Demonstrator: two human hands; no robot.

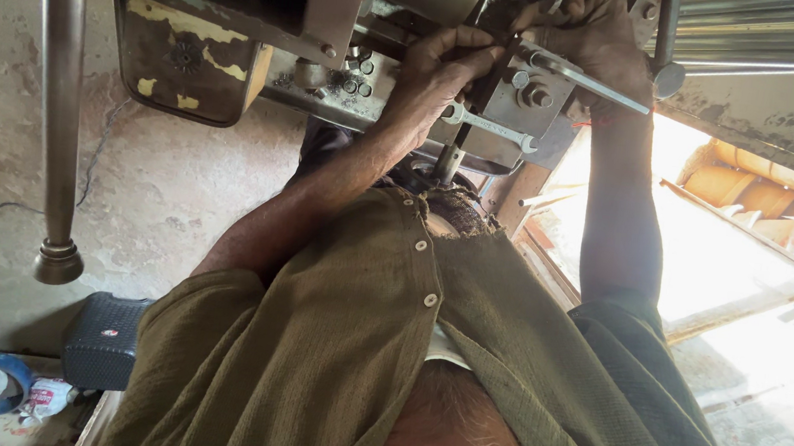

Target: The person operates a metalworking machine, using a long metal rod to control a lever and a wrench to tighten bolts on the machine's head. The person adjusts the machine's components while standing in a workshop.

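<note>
We are in the middle of work on the machine, with tools out and nothing put away

Our left hand [449,56] pinches a thin dark part [487,65] up by the machine's metal bracket [517,108]. Our right hand [589,32] is wrapped tight around a long metal rod [584,78] just beside it. A silver spanner [488,126] lies on the bracket under our hands, near a big bolt [535,97]. We cannot tell if the bolt is tight or loose yet

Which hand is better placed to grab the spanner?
Probably left: the left hand sits just above the spanner. The right hand is higher, busy at the rod.
</note>
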